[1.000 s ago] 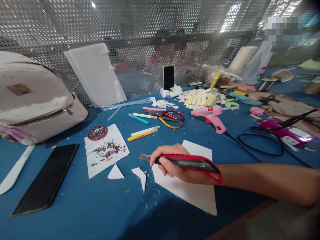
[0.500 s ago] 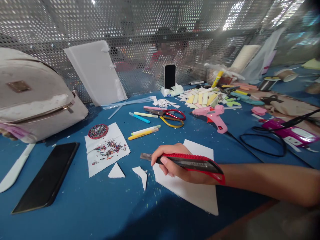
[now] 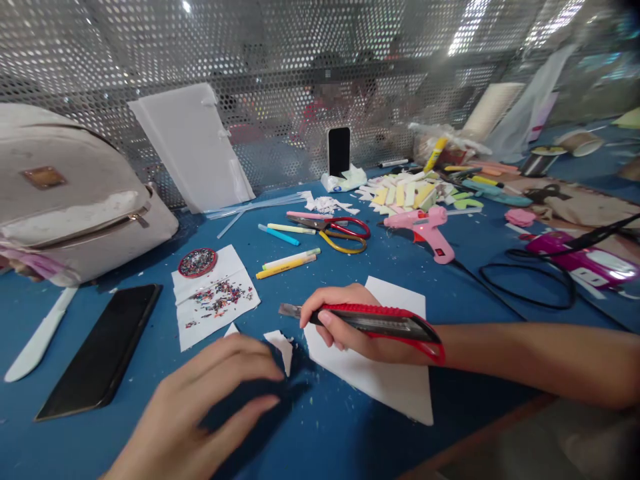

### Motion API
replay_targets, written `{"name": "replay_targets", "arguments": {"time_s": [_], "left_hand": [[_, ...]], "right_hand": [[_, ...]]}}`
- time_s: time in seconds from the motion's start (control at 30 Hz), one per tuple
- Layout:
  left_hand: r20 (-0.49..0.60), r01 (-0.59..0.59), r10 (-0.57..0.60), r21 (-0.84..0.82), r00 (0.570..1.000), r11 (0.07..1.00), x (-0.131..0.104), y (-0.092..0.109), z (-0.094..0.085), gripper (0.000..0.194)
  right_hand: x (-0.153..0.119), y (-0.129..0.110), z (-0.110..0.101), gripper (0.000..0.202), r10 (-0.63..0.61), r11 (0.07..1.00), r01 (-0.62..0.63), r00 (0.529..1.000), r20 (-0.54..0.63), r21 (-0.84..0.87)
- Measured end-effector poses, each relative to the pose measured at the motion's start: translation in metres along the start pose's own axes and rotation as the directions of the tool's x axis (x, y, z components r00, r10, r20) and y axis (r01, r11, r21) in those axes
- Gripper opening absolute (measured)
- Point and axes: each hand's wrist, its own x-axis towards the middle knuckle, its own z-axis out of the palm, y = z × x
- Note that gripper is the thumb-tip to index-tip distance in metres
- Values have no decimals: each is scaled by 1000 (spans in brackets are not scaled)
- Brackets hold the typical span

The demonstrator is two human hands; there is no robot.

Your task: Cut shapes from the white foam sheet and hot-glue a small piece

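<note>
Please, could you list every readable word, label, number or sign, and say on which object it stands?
None can be read.
Yellow marker: dark print, too small to read.
White pack: blue mark, too blurred to read.
Brown patch on the backpack: any lettering is too blurred.
Red knife: no lettering that I can make out.

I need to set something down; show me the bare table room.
Widest: the table's front, between left hand and white sheet, crumbs aside. Smaller: between scissors, glue gun and white sheet. Narrow: between flat phone and left hand. Crowded: back right, with strips and purple device.
</note>
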Motion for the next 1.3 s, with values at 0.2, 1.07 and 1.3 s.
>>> {"name": "replay_targets", "arguments": {"time_s": [0.2, 1.07, 1.3], "left_hand": [[112, 34, -45, 102, 993, 994, 39, -11, 27, 25], [175, 12, -109, 481, 978, 876, 39, -7, 21, 34], [162, 133, -168, 209, 972, 969, 36, -18, 18, 23]], "right_hand": [[-1, 0, -2, 26, 15, 997, -15, 1000, 7, 76], [-1, 0, -5, 25, 12, 982, -11, 1000, -8, 189], [1, 7, 0, 22, -78, 997, 78, 997, -8, -1]]}}
